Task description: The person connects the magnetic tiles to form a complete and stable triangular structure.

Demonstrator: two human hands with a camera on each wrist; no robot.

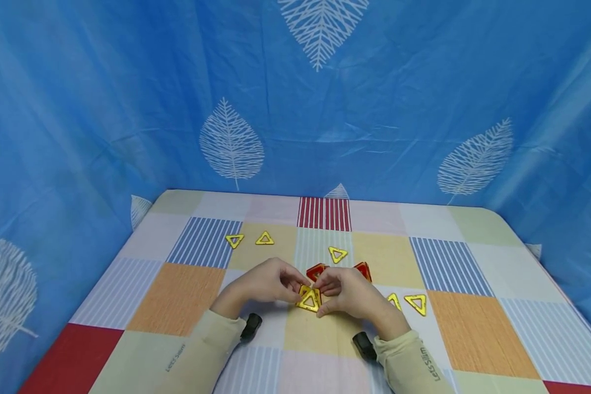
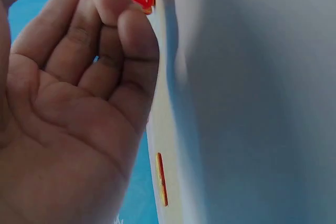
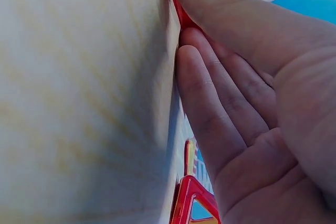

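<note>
— We're over the middle of the patchwork cloth (image 1: pixel 305 355), where the left hand (image 1: pixel 271 282) pinches a cluster of yellow triangles (image 1: pixel 305 296) by its left side!

— And the right hand (image 1: pixel 352 293)? Thumb at a lower corner, forefinger near the top; we can't tell whether it pinches or merely touches.

— Just behind those fingers we spot red triangles (image 1: pixel 364 271), partly covered.

— Farther back we've a lone yellow triangle (image 1: pixel 337 250), a yellow pair (image 1: pixel 264 242) off left, and two yellow ones (image 1: pixel 416 297) by the right forearm!
</note>
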